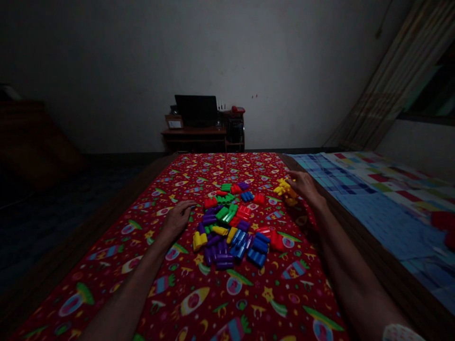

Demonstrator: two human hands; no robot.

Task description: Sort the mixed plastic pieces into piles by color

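Observation:
A pile of plastic building blocks in red, green, blue, purple and yellow lies on a red patterned cloth. My left hand rests flat on the cloth just left of the pile, fingers stretched out, holding nothing. My right hand reaches to the far right of the pile and its fingers close around a clump of yellow blocks near the cloth's right edge.
A blue checkered sheet covers the surface to the right. A wooden desk with a dark screen stands against the far wall. A curtain hangs at the upper right. The floor on the left is dark.

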